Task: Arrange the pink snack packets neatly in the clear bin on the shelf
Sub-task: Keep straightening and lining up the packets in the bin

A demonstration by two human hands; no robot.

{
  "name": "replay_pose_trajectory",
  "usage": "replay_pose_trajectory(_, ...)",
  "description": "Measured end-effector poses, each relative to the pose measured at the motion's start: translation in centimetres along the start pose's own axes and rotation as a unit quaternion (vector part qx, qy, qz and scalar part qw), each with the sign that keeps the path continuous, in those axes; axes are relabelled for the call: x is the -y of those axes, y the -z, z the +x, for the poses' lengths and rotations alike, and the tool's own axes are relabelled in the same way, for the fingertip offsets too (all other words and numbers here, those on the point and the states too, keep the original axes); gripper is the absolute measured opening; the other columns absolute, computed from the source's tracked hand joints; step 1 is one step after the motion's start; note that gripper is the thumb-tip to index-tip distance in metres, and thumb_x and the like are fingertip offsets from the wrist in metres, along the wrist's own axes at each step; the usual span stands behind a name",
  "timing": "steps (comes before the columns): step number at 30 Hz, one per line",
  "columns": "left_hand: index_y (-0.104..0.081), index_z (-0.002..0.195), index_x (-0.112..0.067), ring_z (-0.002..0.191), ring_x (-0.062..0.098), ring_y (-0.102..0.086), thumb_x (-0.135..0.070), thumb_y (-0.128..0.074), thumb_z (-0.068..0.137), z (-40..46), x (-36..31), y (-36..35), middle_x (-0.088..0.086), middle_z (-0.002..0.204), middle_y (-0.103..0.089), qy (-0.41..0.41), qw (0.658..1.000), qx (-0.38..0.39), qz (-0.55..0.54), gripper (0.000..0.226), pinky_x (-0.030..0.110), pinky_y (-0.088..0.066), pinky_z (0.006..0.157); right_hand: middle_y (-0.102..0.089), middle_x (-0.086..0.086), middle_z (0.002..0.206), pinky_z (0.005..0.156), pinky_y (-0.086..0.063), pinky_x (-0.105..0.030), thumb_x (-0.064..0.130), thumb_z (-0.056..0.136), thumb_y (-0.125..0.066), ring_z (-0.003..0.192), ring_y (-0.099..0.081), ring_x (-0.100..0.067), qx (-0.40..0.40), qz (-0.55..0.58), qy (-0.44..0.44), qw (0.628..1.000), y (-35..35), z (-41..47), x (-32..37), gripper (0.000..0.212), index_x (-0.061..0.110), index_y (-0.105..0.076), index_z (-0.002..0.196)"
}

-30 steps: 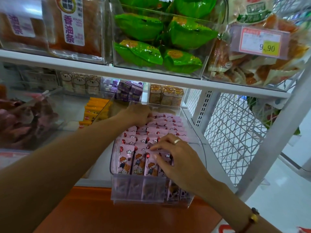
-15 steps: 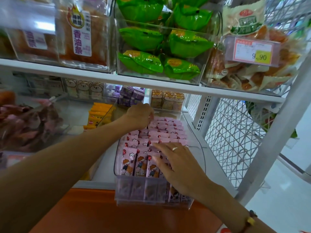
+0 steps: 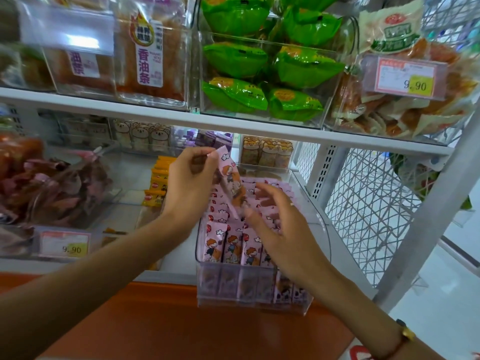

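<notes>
A clear bin [image 3: 322, 231] sits on the lower shelf, pulled partly past the shelf's front edge, with rows of pink snack packets [image 3: 235, 246] standing in it. My left hand [image 3: 188, 188] holds one pink packet [image 3: 230, 178] by its top corner, lifted above the bin and hanging tilted. My right hand [image 3: 283, 229] hovers over the bin's right side with fingers spread, its fingertips near the lower end of the lifted packet. The right hand hides the packets beneath it.
Left of the bin stand yellow packets [image 3: 158, 183] and a clear bin of reddish snacks [image 3: 52, 183] with a price tag [image 3: 65, 245]. The upper shelf [image 3: 233, 126] carries green packets [image 3: 259, 74] close above. A white wire mesh panel [image 3: 363, 203] closes the right side.
My left hand has come up from the back of the bin with one pink packet pinched in it. My right hand has lifted off the packets and opened.
</notes>
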State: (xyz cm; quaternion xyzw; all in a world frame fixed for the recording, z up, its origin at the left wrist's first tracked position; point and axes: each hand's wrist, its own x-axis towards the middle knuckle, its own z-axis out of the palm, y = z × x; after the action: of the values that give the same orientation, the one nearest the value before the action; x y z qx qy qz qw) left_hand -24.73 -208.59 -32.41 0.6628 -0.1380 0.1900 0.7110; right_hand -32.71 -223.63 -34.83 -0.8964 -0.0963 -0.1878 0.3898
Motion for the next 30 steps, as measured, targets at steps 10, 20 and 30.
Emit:
replay_pose_trajectory(10, -0.058, 0.105, -0.030, 0.094, 0.001, -0.065, -0.020, -0.053, 0.096, -3.4, -1.0, 1.9, -0.017, 0.097, -0.067, -0.017, 0.993, 0.107, -0.044, 0.015, 0.018, -0.054, 0.070, -0.068, 0.013, 0.103, 0.079, -0.053, -0.017, 0.042, 0.082, -0.064, 0.092, -0.064, 0.003, 0.014, 0.249, -0.097, 0.963, -1.2, 1.1, 1.5, 0.030, 0.034, -0.057, 0.110)
replay_pose_trajectory(20, -0.049, 0.113, -0.037, 0.096, -0.004, -0.057, -0.037, -0.077, 0.072, -5.4, -0.1, 1.8, -0.022, 0.108, -0.057, -0.106, 0.946, 0.205, 0.226, 0.050, 0.020, -0.053, 0.078, -0.074, -0.001, 0.094, 0.081, -0.055, -0.032, 0.039, 0.068, -0.071, 0.092, -0.070, -0.016, -0.018, 0.379, -0.188, 0.906, -0.8, 0.9, 1.1, 0.044, 0.014, -0.063, 0.103)
replay_pose_trajectory(30, -0.052, 0.114, -0.041, 0.107, 0.001, -0.056, -0.041, -0.064, 0.086, -5.1, -0.3, 1.9, -0.023, 0.116, -0.059, -0.137, 0.939, 0.183, 0.255, 0.031, 0.036, -0.052, 0.092, -0.070, -0.004, 0.094, 0.084, -0.055, -0.033, 0.020, 0.081, -0.062, 0.097, -0.066, -0.020, -0.017, 0.457, -0.155, 0.876, 1.0, 1.2, 0.9, 0.034, 0.010, -0.060, 0.113)
